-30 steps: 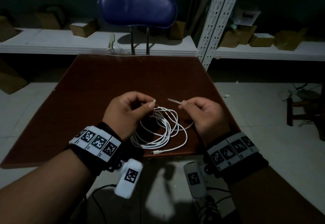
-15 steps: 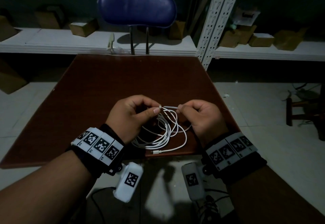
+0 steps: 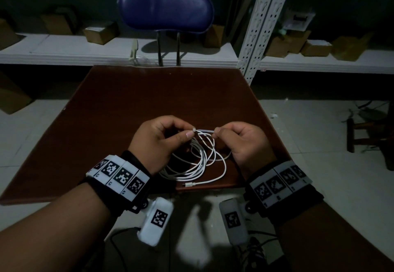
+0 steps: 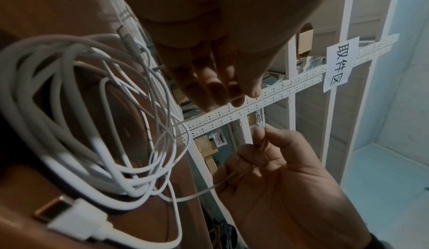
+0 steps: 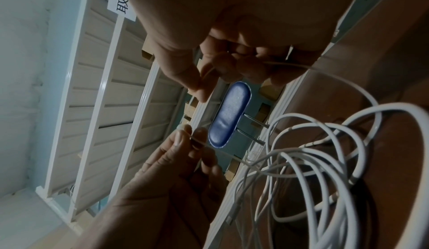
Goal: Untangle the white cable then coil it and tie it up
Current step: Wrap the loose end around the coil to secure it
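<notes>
The white cable point(image 3: 199, 166) lies in a loose coil of several loops on the brown table point(image 3: 128, 111), its top lifted between my hands. A thin white tie strip point(image 3: 204, 131) spans the gap above the coil. My left hand point(image 3: 189, 132) pinches the strip's small square head, and my right hand point(image 3: 218, 132) pinches its other end. In the left wrist view the coil point(image 4: 69, 109) and its plug point(image 4: 55, 210) are close up. In the right wrist view the left hand's fingertips point(image 5: 185, 137) grip the strip point(image 5: 223, 153) beside the loops point(image 5: 313, 163).
One cable connector point(image 3: 189, 184) lies at the table's near edge. A blue chair point(image 3: 165, 8) stands behind the table's far edge. White shelving point(image 3: 119, 53) with cardboard boxes runs along the back, with a perforated post point(image 3: 259, 37) at the right.
My right hand has carried the strip's free end leftward to the left hand's fingertips. The hands have come closer together, and the strip now lies level between them.
</notes>
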`<state>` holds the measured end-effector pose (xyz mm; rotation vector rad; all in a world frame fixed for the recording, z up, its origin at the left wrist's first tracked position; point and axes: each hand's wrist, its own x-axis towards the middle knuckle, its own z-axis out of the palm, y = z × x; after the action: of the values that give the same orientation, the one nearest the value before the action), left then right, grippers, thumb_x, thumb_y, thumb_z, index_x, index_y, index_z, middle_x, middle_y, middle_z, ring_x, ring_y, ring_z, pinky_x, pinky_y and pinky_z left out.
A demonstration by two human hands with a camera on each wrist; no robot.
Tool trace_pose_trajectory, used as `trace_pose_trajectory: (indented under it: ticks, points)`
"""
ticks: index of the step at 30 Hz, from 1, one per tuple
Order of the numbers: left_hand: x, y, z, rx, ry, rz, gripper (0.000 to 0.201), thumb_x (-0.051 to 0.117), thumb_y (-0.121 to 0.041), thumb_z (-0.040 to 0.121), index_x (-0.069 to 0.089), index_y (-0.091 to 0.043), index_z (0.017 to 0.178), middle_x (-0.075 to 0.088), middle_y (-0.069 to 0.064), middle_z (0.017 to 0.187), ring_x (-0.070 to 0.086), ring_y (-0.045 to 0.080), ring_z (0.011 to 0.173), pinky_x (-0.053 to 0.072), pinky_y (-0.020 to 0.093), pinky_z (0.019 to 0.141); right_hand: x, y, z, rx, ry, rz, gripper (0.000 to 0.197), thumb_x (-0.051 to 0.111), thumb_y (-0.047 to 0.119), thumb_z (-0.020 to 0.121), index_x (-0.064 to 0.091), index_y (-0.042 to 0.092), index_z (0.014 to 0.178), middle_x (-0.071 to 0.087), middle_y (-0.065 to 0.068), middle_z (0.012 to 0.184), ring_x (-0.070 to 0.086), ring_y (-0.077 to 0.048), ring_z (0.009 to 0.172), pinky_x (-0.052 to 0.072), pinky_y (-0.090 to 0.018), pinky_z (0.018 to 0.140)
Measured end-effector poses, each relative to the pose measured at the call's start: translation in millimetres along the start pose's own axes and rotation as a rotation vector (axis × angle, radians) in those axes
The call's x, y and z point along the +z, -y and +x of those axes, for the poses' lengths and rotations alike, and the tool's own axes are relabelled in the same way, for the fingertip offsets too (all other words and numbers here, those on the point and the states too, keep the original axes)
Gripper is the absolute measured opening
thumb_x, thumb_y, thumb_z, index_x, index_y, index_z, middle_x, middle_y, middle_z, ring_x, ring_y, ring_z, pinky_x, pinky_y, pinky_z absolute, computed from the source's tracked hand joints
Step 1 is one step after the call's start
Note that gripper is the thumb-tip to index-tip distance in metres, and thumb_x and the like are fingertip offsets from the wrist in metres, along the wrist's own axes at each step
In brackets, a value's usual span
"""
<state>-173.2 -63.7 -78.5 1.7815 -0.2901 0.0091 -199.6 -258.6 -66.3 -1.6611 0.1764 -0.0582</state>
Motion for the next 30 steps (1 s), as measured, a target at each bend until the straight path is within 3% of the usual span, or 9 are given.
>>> trace_pose_trajectory:
  ticks: [8, 13, 19, 25, 29, 30]
  points:
    - [1.0, 1.0, 0.4, 0.018, 0.012, -0.003, 0.012, 0.075, -0.011, 0.083, 0.074, -0.023, 0.084, 0.076, -0.004, 0.081, 0.07, 0.008, 0.073, 0.053, 0.019, 0.067, 1.7, -2.0, 2.4, -0.01, -0.013, -0.022, 0.018, 0.07, 0.011, 0.09, 0.074, 0.007, 0.073, 0.065, 0.0, 0.053, 0.059, -0.009, 0.048, 0.047, -0.021, 0.048]
    - [0.5, 1.5, 2.0, 0.013, 0.0, -0.035, 0.012, 0.076, -0.011, 0.082, 0.074, -0.023, 0.083, 0.076, -0.001, 0.08, 0.071, 0.012, 0.071, 0.054, 0.023, 0.067, -1.0, -1.9, 2.0, -0.015, -0.017, -0.016, 0.017, 0.069, 0.01, 0.091, 0.073, 0.0, 0.078, 0.064, 0.003, 0.051, 0.059, -0.006, 0.045, 0.046, -0.016, 0.045]
    - [1.2, 2.6, 1.5, 0.015, 0.017, -0.023, 0.011, 0.076, -0.011, 0.083, 0.074, -0.022, 0.084, 0.076, -0.001, 0.083, 0.071, 0.011, 0.075, 0.054, 0.022, 0.069, -0.1, -2.8, 1.5, -0.025, -0.008, -0.032, 0.017, 0.07, 0.012, 0.09, 0.074, 0.004, 0.075, 0.065, -0.006, 0.057, 0.059, -0.016, 0.049, 0.047, -0.024, 0.047]
    - [1.0, 5.2, 2.2, 0.001, 0.016, -0.016, 0.01, 0.076, -0.013, 0.083, 0.074, -0.023, 0.084, 0.076, 0.0, 0.083, 0.072, 0.014, 0.076, 0.055, 0.026, 0.07, -1.6, -2.1, 2.1, -0.031, -0.007, -0.04, 0.018, 0.069, 0.011, 0.091, 0.073, 0.001, 0.076, 0.064, -0.001, 0.052, 0.059, -0.01, 0.047, 0.047, -0.021, 0.047]
    - [2.2, 3.8, 1.2, 0.007, 0.033, -0.008, 0.007, 0.075, -0.012, 0.083, 0.075, -0.019, 0.086, 0.076, -0.001, 0.083, 0.071, 0.013, 0.076, 0.055, 0.023, 0.069, 1.0, -6.2, 3.5, -0.086, 0.001, -0.095, 0.019, 0.071, 0.021, 0.089, 0.076, 0.014, 0.071, 0.067, -0.031, 0.073, 0.058, -0.043, 0.06, 0.046, -0.041, 0.058]
    - [2.4, 3.8, 1.0, 0.009, 0.033, -0.004, 0.007, 0.075, -0.013, 0.083, 0.075, -0.019, 0.087, 0.076, -0.001, 0.083, 0.071, 0.013, 0.076, 0.055, 0.022, 0.069, 1.6, -6.5, 3.7, -0.088, 0.001, -0.103, 0.019, 0.071, 0.022, 0.089, 0.076, 0.016, 0.071, 0.065, -0.034, 0.075, 0.057, -0.043, 0.06, 0.044, -0.042, 0.058]
